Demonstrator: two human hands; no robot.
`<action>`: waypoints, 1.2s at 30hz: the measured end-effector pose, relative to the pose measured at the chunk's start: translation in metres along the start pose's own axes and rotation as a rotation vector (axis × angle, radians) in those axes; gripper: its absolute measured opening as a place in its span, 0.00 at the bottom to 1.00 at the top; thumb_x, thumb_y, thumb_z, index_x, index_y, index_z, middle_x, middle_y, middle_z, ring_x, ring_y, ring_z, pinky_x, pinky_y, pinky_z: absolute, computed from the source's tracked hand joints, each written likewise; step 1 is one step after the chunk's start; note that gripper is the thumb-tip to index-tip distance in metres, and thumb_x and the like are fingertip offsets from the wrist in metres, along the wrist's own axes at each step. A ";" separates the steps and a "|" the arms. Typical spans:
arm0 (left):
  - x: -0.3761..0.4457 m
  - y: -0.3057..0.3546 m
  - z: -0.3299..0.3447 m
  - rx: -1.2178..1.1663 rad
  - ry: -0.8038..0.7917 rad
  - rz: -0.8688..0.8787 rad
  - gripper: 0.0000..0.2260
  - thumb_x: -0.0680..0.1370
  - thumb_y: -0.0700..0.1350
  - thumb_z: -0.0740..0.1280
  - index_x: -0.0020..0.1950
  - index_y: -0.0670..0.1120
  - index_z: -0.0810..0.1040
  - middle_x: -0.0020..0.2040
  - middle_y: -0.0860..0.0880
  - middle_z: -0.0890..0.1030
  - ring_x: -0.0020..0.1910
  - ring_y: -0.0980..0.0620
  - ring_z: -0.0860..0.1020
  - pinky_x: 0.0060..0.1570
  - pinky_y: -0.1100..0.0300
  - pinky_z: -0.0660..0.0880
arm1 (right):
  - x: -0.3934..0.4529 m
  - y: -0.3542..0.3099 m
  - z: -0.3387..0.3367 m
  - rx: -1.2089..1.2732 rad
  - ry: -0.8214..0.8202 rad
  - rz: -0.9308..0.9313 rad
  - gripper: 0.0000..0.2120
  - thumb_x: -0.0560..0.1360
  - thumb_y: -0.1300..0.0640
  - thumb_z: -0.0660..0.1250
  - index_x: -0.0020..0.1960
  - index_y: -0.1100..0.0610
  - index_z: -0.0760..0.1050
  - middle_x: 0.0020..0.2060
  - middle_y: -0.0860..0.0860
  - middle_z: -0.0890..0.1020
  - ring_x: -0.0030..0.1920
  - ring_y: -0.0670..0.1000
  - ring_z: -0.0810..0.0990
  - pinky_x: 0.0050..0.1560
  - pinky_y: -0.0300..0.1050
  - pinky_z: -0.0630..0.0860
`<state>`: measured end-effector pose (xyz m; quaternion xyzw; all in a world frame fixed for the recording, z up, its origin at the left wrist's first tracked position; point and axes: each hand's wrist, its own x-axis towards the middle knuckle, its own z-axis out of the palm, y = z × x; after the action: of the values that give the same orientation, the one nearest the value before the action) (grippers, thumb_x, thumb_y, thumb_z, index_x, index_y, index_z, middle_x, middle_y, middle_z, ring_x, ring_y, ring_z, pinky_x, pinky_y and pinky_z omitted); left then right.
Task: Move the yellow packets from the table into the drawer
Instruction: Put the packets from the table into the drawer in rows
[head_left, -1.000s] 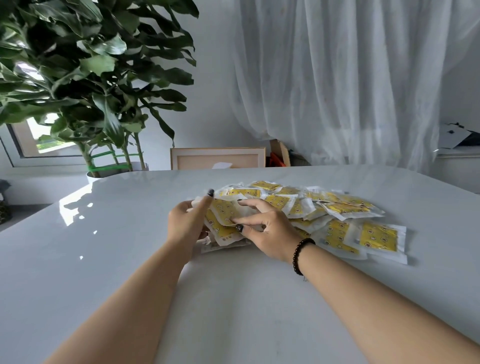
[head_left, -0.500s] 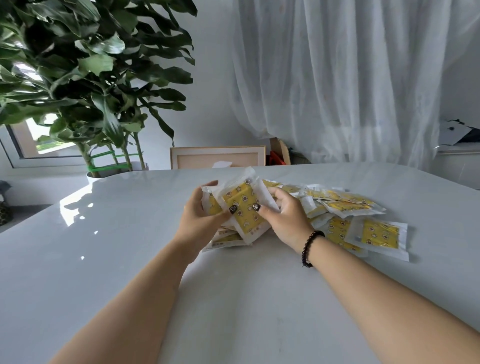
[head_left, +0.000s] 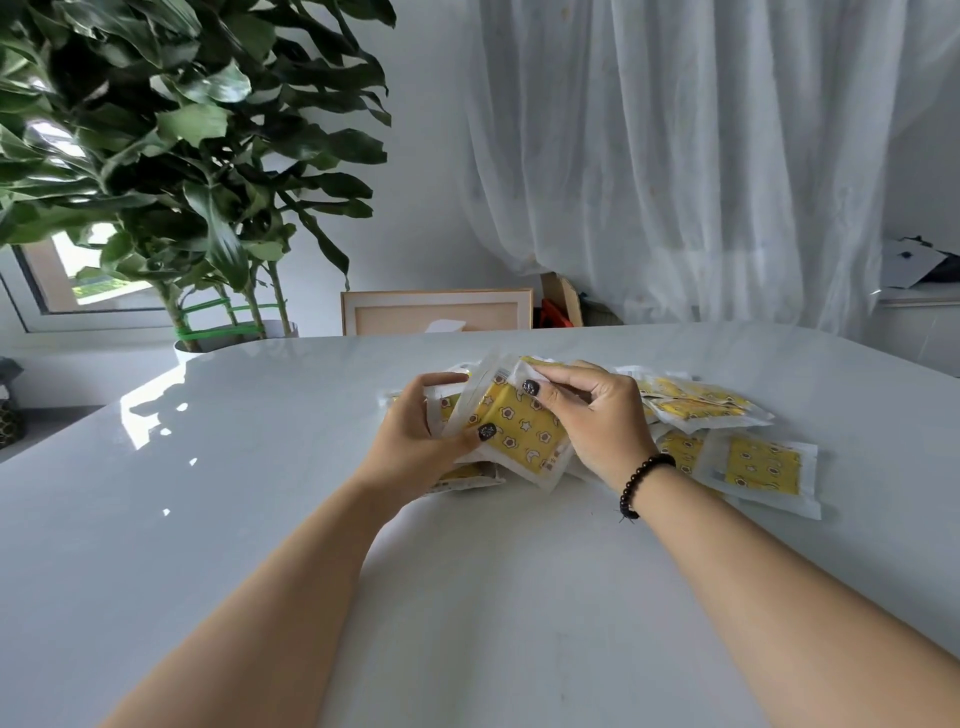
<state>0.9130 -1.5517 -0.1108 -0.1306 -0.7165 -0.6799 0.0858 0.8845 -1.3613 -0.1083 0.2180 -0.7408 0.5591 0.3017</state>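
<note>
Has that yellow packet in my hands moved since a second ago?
Yes. The yellow packet was low among the pile; now both hands hold it tilted up, raised off the table.

Potted plant, sheer curtain, frame

1. Your left hand grips a small stack of yellow packets, thumb pressed on the front one.
2. Your right hand pinches the top edge of that stack; a dark bead bracelet circles its wrist.
3. The stack is tilted up, just above the white table.
4. More packets lie in a loose pile to the right, one flat packet nearest you.
5. Beyond the table stand a leafy plant, a framed panel and a sheer curtain.
</note>
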 end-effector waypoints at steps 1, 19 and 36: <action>0.000 0.001 0.000 -0.036 0.006 -0.002 0.20 0.71 0.31 0.71 0.57 0.50 0.74 0.47 0.44 0.84 0.47 0.46 0.84 0.47 0.49 0.81 | 0.000 -0.001 0.001 -0.014 0.016 -0.028 0.11 0.72 0.66 0.71 0.54 0.60 0.82 0.47 0.49 0.84 0.50 0.44 0.82 0.54 0.38 0.78; -0.003 0.009 -0.002 -0.068 0.084 0.022 0.17 0.71 0.28 0.71 0.53 0.45 0.76 0.43 0.46 0.82 0.39 0.51 0.83 0.38 0.57 0.81 | -0.003 -0.003 -0.013 -0.028 -0.305 0.213 0.05 0.68 0.62 0.76 0.42 0.54 0.82 0.37 0.46 0.83 0.37 0.40 0.79 0.39 0.33 0.77; -0.004 -0.004 0.010 0.301 -0.160 0.073 0.20 0.68 0.32 0.75 0.48 0.53 0.75 0.41 0.52 0.83 0.40 0.54 0.82 0.41 0.57 0.81 | 0.004 -0.014 -0.034 0.029 -0.439 0.335 0.09 0.65 0.53 0.77 0.34 0.56 0.80 0.28 0.45 0.78 0.31 0.39 0.74 0.38 0.30 0.70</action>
<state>0.9165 -1.5427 -0.1167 -0.1959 -0.8097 -0.5486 0.0714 0.8981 -1.3323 -0.0887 0.2129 -0.8063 0.5509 0.0341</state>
